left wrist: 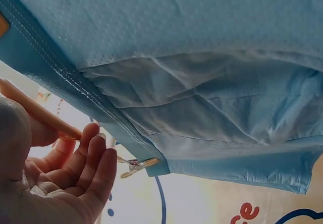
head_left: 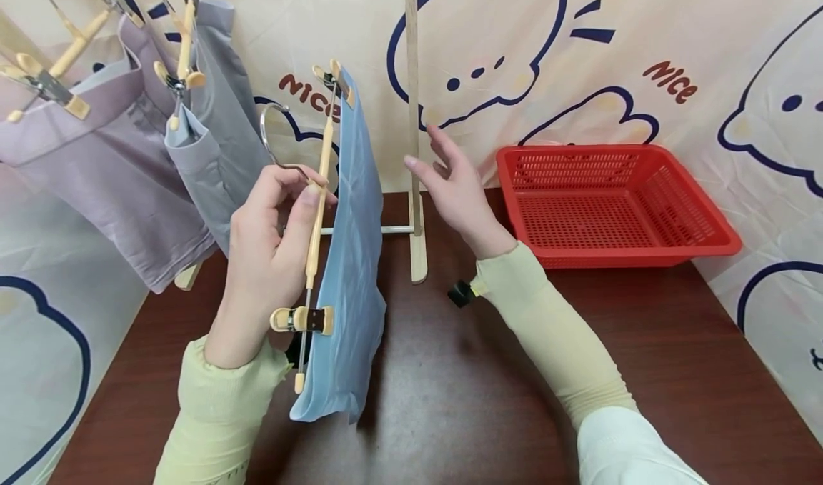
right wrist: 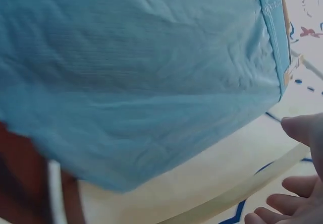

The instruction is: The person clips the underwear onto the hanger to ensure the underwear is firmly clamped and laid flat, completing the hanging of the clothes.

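Note:
My left hand (head_left: 266, 246) pinches the middle of a cream clip hanger (head_left: 316, 246) just below its metal hook. From the hanger's two clips hangs a light blue garment (head_left: 356, 242), probably shorts, its waistband facing left; it fills much of both wrist views. The left fingers (left wrist: 83, 171) curl at the hanger bar beside the waistband. To the right of the garment, my right hand (head_left: 453, 188) is raised with its fingers spread and holds nothing. It stands near the wooden post (head_left: 414, 113) of a rack, apart from the cloth.
At the left hang lilac shorts (head_left: 109, 142) and a grey-blue garment (head_left: 221, 92) on similar clip hangers. A red plastic basket (head_left: 617, 253) sits at the back right of the dark brown table (head_left: 463, 413). A patterned curtain (head_left: 701, 35) stands behind.

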`<state>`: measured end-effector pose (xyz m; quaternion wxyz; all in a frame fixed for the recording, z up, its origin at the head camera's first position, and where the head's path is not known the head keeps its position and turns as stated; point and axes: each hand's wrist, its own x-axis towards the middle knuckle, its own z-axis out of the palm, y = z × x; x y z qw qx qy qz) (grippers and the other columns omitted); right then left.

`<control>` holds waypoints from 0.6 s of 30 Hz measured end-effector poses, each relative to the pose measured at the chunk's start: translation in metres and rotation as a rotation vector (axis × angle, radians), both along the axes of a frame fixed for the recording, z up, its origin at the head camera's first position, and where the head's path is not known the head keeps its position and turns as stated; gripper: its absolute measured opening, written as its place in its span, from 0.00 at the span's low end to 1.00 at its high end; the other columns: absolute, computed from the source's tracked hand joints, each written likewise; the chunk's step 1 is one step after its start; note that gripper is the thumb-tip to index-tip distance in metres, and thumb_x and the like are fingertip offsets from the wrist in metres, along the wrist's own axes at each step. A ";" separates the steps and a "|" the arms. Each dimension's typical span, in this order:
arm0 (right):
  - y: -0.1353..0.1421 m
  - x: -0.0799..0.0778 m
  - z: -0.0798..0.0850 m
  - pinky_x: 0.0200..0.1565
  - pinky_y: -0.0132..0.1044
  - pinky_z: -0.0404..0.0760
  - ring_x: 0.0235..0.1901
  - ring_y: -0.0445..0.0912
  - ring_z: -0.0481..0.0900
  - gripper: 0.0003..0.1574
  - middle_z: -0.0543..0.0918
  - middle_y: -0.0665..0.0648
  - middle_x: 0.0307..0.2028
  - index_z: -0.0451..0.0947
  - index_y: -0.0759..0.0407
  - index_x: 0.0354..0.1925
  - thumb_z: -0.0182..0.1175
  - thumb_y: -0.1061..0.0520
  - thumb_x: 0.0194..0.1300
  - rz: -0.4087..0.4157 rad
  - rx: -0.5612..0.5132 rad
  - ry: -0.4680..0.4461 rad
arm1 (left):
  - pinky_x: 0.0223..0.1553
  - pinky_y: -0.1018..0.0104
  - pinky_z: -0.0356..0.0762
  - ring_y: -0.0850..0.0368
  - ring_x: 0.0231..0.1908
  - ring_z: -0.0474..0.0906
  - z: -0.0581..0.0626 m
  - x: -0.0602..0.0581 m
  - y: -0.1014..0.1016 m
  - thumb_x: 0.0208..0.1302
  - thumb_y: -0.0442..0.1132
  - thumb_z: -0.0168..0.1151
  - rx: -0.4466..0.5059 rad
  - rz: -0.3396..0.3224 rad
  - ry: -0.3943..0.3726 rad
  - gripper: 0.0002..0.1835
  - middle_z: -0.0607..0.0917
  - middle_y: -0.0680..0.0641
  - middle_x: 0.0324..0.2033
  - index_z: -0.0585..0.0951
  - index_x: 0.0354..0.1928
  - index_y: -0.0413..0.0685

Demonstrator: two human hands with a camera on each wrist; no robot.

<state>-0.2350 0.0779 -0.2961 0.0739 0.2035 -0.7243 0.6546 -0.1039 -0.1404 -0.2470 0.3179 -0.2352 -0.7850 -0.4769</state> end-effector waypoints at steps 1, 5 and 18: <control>-0.003 -0.003 0.005 0.70 0.38 0.60 0.74 0.46 0.58 0.43 0.61 0.52 0.76 0.57 0.59 0.78 0.63 0.53 0.73 -0.007 -0.006 0.008 | 0.38 0.69 0.73 0.55 0.39 0.81 0.001 0.000 0.000 0.79 0.33 0.51 0.014 -0.001 0.000 0.11 0.84 0.44 0.40 0.75 0.46 0.28; -0.011 -0.018 0.024 0.68 0.32 0.60 0.73 0.45 0.60 0.43 0.61 0.53 0.76 0.57 0.60 0.78 0.62 0.51 0.73 -0.041 -0.041 0.006 | 0.39 0.69 0.73 0.55 0.39 0.81 0.005 -0.002 0.001 0.79 0.34 0.51 0.050 -0.002 0.011 0.11 0.84 0.45 0.40 0.76 0.46 0.28; -0.015 -0.048 0.028 0.54 0.33 0.77 0.51 0.44 0.81 0.28 0.85 0.53 0.52 0.76 0.59 0.66 0.59 0.46 0.76 -0.187 0.105 0.087 | 0.36 0.68 0.73 0.52 0.37 0.81 0.023 -0.026 0.000 0.76 0.35 0.54 0.139 -0.018 0.046 0.10 0.85 0.42 0.37 0.78 0.46 0.32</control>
